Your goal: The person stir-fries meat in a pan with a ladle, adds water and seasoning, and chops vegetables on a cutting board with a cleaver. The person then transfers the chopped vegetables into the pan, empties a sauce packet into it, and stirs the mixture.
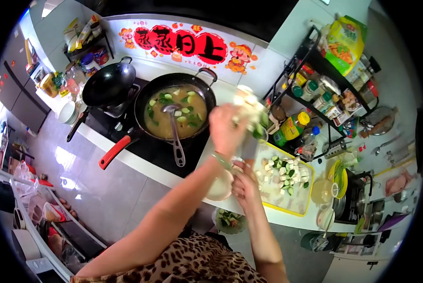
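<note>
My left hand is raised beside the stove, its fingers pressed around a heap of chopped white and green vegetables. These pieces rest on the broad blade of a kitchen knife, whose handle is in my closed right hand. To the left, a black wok on the stove holds brownish soup with green and pale pieces. A metal ladle lies in it, handle over the near rim. More diced pieces lie on the yellow-edged cutting board. My left forearm partly covers a pale bowl.
A second black wok stands on the left burner. The red wok handle juts past the counter's front edge. A seasoning rack stands at the right, with an oil bottle below. A bowl of scraps sits below the counter.
</note>
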Motion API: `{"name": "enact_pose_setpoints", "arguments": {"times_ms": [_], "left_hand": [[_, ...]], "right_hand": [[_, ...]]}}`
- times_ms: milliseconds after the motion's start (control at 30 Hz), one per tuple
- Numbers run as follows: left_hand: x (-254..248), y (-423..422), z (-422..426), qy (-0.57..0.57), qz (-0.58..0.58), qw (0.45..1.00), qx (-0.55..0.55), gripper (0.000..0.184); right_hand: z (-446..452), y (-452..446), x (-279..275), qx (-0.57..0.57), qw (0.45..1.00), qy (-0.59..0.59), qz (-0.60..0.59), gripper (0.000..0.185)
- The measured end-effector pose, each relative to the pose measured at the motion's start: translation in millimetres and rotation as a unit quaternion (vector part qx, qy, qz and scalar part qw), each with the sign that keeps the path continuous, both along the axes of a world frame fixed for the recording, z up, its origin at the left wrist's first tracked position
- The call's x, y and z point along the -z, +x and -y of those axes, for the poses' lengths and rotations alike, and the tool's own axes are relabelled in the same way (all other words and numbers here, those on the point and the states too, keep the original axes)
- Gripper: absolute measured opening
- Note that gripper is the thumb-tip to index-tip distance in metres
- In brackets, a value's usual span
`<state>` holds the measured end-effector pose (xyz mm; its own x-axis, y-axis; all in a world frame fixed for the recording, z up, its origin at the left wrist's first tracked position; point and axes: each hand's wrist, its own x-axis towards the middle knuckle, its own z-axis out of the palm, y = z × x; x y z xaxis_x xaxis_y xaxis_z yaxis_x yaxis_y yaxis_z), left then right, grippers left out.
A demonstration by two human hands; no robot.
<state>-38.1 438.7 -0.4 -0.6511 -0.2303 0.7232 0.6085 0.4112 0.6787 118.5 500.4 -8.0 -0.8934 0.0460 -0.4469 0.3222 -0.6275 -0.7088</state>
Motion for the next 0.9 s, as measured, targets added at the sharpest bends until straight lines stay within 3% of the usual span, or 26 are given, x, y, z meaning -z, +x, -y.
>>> {"name": "enact_pose_setpoints", "arguments": {"times_ms": [67,200,267,333,367,433,500,567,633,767,900], "left_hand": [[-5,-30,38,0.024,-0.025,0.999,0.014,0.022],[27,-82,105,0.022,0.240,0.970,-0.040,0.031],[18,-96,129,-0.109,0.278,0.942,-0.154,0.040],[-6,-92,133,-0.113,0.223,0.945,-0.209,0.039],[-23,-85,125,-0.064,0.154,0.968,-0.186,0.038],[-55,-52,99,0.027,0.047,0.993,-0.103,0.037],[-82,-3,61,0.084,0.029,0.996,0.005,0.036],[-76,38,22,0.085,0.027,0.989,0.121,0.033],[-37,65,-18,0.001,0.033,0.972,0.231,0.032],[12,109,-123,-0.093,0.164,0.862,0.470,0.023],[84,85,-229,-0.194,0.199,0.809,0.518,0.029]], "right_hand": [[18,-34,-8,-0.064,0.998,-0.003,-0.013,0.027],[76,-87,-20,-0.103,0.994,0.047,-0.004,0.022],[93,-99,-23,-0.116,0.986,0.108,-0.044,0.015],[91,-93,-27,-0.095,0.976,0.186,-0.063,0.020],[87,-86,-27,-0.085,0.970,0.212,-0.080,0.021],[59,-61,-25,-0.070,0.985,0.133,-0.079,0.029],[15,-23,-17,-0.073,0.991,0.064,-0.094,0.036],[-25,23,0,0.016,0.995,0.070,-0.068,0.041],[-71,80,13,0.052,0.992,0.115,-0.025,0.038],[-145,181,53,0.224,0.959,0.163,0.058,0.034],[-206,219,84,0.318,0.898,0.249,0.174,0.029]]}}
